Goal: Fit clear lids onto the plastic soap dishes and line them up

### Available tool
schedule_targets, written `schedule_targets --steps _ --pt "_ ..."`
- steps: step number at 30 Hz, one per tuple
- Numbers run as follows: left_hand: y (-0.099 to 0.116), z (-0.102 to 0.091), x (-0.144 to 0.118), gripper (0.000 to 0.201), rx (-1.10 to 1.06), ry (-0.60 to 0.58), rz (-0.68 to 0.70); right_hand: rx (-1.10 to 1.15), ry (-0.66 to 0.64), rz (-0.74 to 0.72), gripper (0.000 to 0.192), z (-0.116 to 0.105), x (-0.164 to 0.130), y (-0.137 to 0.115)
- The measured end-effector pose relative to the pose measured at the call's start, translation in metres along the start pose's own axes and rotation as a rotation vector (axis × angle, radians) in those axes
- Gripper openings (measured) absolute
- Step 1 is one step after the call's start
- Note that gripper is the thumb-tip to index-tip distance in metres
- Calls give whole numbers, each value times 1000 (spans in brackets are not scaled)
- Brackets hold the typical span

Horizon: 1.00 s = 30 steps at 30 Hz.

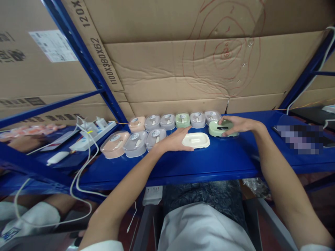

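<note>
Even, soft light; wide-angle bending at edges, slight blur.

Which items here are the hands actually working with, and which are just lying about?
In hand:
- left hand touching the cream case
- right hand on the green case
- rows of pastel cases beside them

Lying about:
- power strip
- white cable
- cardboard boxes

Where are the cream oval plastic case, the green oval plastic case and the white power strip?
Cream oval plastic case (196, 140), head view, top centre.
Green oval plastic case (215, 129), head view, left rim.
White power strip (92, 134), head view, body middle.
</note>
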<state>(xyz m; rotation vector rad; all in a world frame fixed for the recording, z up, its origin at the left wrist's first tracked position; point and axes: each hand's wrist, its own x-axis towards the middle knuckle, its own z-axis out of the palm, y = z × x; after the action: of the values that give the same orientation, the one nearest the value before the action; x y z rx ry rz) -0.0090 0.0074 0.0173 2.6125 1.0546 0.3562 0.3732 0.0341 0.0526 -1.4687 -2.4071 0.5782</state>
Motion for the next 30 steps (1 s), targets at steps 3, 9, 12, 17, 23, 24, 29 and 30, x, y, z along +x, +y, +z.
schedule_targets --steps 3,9,12,17,23,24,29,30 --pt "0 0 1 119 -6 6 10 9 76 3 69 -1 -1 1" --pt "2 1 1 131 -47 59 8 64 271 -62 83 1 -1 -10" --pt "7 0 -1 140 -92 115 1 94 306 -100 87 6 0 -25" --pt "11 -2 -4 143 -106 103 2 123 307 -225 82 21 5 -52" --pt "10 -1 -3 150 -110 113 17 74 256 -312 79 40 12 -75" --pt "10 0 -3 149 -114 111 26 61 247 -310 80 44 13 -77" --pt "6 1 -1 149 -127 104 81 22 235 -350 81 60 20 -78" --pt "5 2 -1 149 -126 100 89 18 238 -361 81 63 21 -77"
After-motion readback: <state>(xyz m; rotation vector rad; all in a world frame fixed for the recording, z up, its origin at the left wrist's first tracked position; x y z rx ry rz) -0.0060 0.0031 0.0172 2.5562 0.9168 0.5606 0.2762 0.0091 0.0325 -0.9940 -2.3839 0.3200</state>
